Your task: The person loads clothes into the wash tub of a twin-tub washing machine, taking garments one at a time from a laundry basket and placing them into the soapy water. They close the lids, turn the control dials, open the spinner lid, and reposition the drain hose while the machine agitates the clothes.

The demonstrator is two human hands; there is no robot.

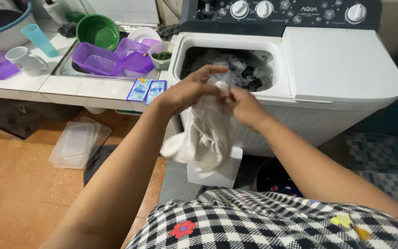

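Note:
Both my hands hold up a crumpled white garment (206,138) in front of a white twin-tub washing machine (342,69). My left hand (187,90) grips its upper edge, and my right hand (244,107) pinches the cloth right beside it. The garment hangs down below my hands, over the machine's front. The wash tub (231,69) behind my hands stands uncovered, with foamy water and dark and light laundry inside.
Two blue detergent sachets (146,90) lie on the tiled counter edge. A sink (65,69) holds purple containers (96,60) and a green bowl (98,31). A white mug (24,60) and teal cup (38,39) stand at the left. Clear plastic lids (77,144) lie on the orange floor.

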